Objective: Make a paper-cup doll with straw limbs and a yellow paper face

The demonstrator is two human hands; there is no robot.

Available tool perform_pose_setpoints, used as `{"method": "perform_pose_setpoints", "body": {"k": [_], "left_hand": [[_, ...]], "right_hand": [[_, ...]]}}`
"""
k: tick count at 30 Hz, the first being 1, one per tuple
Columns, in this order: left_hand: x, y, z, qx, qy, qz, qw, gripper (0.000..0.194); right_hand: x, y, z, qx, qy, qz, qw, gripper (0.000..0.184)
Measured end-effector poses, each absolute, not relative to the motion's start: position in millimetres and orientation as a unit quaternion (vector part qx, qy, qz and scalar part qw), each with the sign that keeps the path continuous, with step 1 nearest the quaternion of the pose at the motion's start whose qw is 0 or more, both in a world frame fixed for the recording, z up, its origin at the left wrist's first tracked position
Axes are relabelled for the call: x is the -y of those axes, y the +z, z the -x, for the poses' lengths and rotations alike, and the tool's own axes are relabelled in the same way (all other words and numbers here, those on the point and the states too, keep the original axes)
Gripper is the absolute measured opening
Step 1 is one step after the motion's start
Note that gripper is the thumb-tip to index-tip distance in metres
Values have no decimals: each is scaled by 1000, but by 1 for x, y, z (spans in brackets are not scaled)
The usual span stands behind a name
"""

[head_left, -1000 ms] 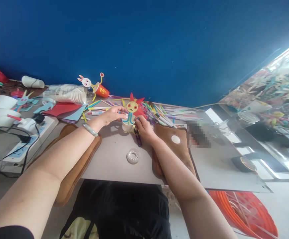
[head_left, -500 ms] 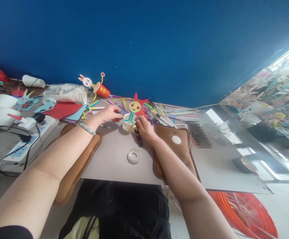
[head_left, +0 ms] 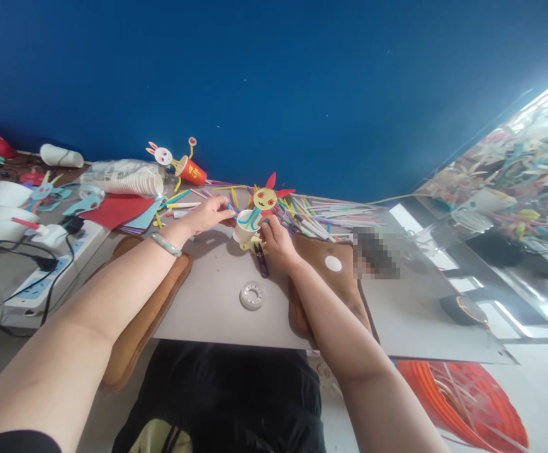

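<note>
A white paper cup (head_left: 245, 230) stands between my hands, tilted so its open mouth shows. Bent blue straws (head_left: 251, 218) run inside it and spread toward both sides. Above the rim is a round yellow paper face (head_left: 265, 199) with red pointed ears. My left hand (head_left: 213, 215) is closed in a pinch on a blue straw end at the cup's left. On the right side, close against the cup, my right hand (head_left: 277, 239) pinches what looks like the other blue end, mostly covered by fingers. Dark-handled scissors (head_left: 261, 261) lie below the cup beside yellow paper scraps.
A tape roll (head_left: 252, 295) lies in front. Brown cushions (head_left: 324, 270) flank the work. Behind are loose coloured straws (head_left: 335, 212), a rabbit figure in a red cup (head_left: 192, 170), and stacked paper cups (head_left: 132, 178). A power strip (head_left: 56, 267) is left, an orange basket (head_left: 462, 402) lower right.
The yellow face has swung to the right and tilted, its ears now leaning rightward. The cup and both hands have shifted only slightly.
</note>
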State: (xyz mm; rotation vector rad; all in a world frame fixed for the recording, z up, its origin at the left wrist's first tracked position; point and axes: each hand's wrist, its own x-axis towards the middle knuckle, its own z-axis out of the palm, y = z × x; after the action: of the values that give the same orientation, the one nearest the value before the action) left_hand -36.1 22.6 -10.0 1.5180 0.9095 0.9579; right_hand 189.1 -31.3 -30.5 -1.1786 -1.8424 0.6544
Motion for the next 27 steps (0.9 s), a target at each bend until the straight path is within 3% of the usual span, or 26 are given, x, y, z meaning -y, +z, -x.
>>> {"method": "perform_pose_setpoints", "body": {"k": [10, 27], "left_hand": [[-18, 4, 41, -364, 364, -707, 485, 23], [-18, -6, 35, -361, 365, -607, 607, 37]], "right_hand": [[31, -30, -190, 744, 250, 466, 408, 22], [30, -31, -192, 768, 234, 449, 392, 22]]}}
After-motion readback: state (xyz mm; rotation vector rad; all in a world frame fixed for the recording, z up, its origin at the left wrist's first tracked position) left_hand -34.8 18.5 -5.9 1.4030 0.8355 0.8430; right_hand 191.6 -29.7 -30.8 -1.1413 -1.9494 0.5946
